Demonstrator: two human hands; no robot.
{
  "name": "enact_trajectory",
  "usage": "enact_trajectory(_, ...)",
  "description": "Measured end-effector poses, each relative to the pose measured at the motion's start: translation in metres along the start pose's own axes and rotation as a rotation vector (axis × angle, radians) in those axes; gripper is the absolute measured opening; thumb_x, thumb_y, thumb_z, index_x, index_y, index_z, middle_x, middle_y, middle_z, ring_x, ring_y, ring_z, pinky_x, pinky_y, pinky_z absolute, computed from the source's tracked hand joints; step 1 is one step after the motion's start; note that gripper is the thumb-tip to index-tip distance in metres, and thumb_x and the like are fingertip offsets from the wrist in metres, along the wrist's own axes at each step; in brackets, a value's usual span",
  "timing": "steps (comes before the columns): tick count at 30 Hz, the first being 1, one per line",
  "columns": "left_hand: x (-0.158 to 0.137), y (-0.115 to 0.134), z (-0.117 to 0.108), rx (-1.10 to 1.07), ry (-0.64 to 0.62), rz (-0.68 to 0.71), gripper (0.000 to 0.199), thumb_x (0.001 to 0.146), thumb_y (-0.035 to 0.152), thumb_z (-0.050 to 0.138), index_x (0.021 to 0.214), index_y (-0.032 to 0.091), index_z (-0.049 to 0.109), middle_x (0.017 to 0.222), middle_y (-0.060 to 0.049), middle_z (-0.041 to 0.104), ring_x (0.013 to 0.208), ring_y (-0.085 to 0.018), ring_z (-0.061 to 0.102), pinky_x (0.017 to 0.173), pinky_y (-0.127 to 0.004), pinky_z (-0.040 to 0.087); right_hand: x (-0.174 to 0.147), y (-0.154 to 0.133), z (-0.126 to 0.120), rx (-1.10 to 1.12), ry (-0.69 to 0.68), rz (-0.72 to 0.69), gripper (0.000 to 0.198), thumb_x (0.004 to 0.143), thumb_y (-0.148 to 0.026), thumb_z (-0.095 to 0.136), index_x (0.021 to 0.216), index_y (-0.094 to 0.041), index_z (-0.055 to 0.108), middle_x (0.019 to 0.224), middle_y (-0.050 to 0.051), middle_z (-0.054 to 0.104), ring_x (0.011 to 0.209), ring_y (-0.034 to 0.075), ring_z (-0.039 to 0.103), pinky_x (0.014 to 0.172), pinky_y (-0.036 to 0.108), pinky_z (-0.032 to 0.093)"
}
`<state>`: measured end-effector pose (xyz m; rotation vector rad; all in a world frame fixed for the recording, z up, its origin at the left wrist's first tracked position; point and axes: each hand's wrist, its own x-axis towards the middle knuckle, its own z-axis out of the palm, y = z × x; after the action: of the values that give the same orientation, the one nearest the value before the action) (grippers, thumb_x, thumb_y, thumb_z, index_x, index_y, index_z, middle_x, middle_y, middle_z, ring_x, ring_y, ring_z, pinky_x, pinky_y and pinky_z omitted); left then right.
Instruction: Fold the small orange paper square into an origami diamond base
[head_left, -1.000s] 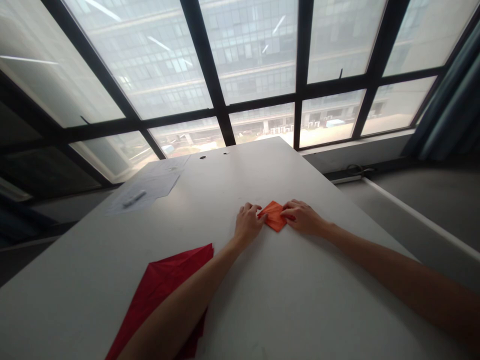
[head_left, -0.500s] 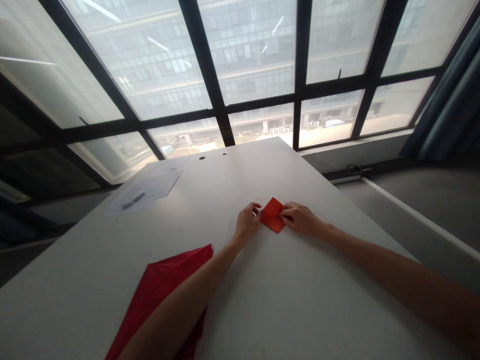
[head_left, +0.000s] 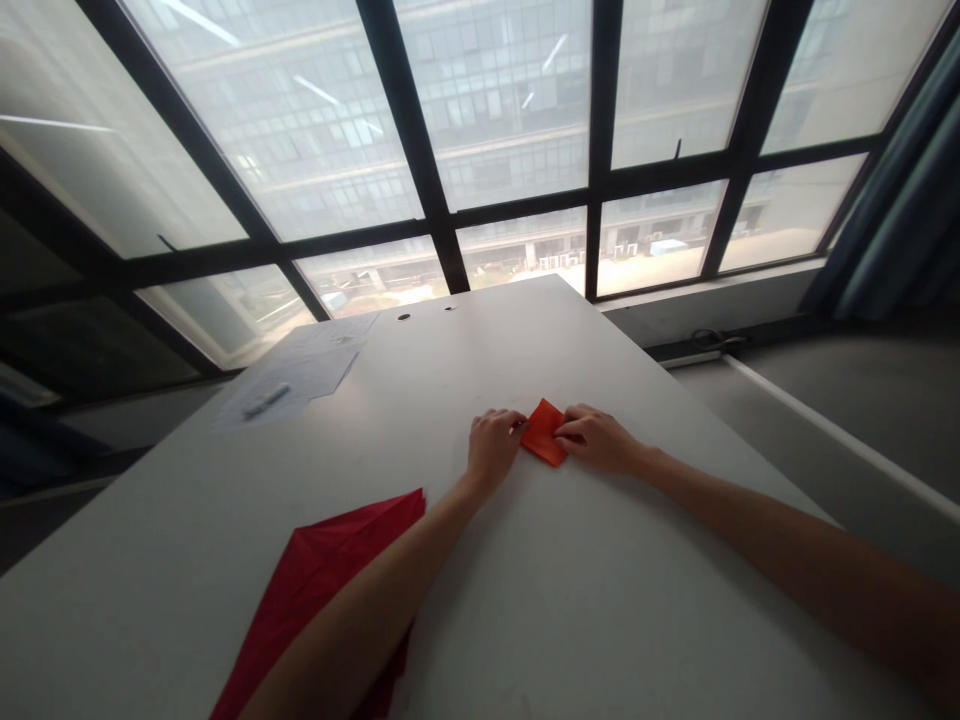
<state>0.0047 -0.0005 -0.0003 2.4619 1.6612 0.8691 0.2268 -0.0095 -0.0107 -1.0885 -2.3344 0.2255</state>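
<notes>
A small folded square of orange paper (head_left: 543, 436) lies on the white table between my two hands, turned so that a corner points away from me. My left hand (head_left: 493, 440) pinches its left corner between thumb and fingers. From the other side my right hand (head_left: 596, 438) grips the right part, the fingertips covering that corner. Under my left forearm is a larger folded piece of red material (head_left: 330, 560), partly hidden by the arm; whether it is paper or cloth I cannot tell.
The white table (head_left: 480, 360) reaches towards large windows with dark frames (head_left: 600, 100). Sheets of paper (head_left: 322, 370) with a whitish pen-like object (head_left: 266, 400) on them lie at the far left. A blue curtain (head_left: 885, 220) hangs at the right.
My left hand has turned slightly and closed its fingers on the left corner of the orange paper. The paper's outline has bent a little; my right fingers have shifted slightly left.
</notes>
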Motion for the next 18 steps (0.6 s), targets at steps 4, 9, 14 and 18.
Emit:
enact_trajectory(4,-0.001,0.006,-0.006,0.170,0.010,0.071,0.015,0.091,0.030,0.059,0.088,0.024,0.073,0.093,-0.004,0.073,0.095,-0.024,0.060,0.084,-0.039,0.039,0.000,0.000,0.000,-0.010,0.001,0.003,0.021,0.090,-0.026,0.058,0.077,-0.022,0.073,0.083,0.004,0.061,0.081,0.017,0.055,0.075,0.028,0.039)
enact_trajectory(9,-0.001,0.012,-0.010,0.327,-0.004,0.156,0.022,0.093,0.027,0.054,0.078,0.020,0.067,0.087,-0.009,0.069,0.094,-0.027,0.058,0.083,-0.042,0.036,0.000,-0.001,0.001,-0.032,-0.008,0.007,0.021,0.091,-0.028,0.057,0.078,-0.021,0.072,0.084,0.004,0.061,0.081,0.017,0.055,0.076,0.028,0.039)
enact_trajectory(14,-0.001,0.012,-0.002,0.236,0.005,0.132,0.013,0.093,0.025,0.051,0.087,0.019,0.060,0.092,-0.009,0.065,0.091,-0.025,0.057,0.082,-0.038,0.039,0.001,-0.001,-0.001,-0.033,-0.018,0.006,0.023,0.092,-0.028,0.057,0.077,-0.020,0.073,0.085,0.005,0.062,0.081,0.017,0.056,0.076,0.028,0.040)
enact_trajectory(18,0.000,0.007,0.004,-0.064,-0.019,0.065,0.016,0.094,0.027,0.048,0.081,0.020,0.056,0.091,-0.005,0.062,0.087,-0.019,0.056,0.078,-0.031,0.042,0.001,-0.001,0.000,0.007,-0.008,0.038,0.023,0.093,-0.032,0.055,0.086,-0.021,0.074,0.088,0.005,0.064,0.084,0.018,0.057,0.078,0.029,0.041)
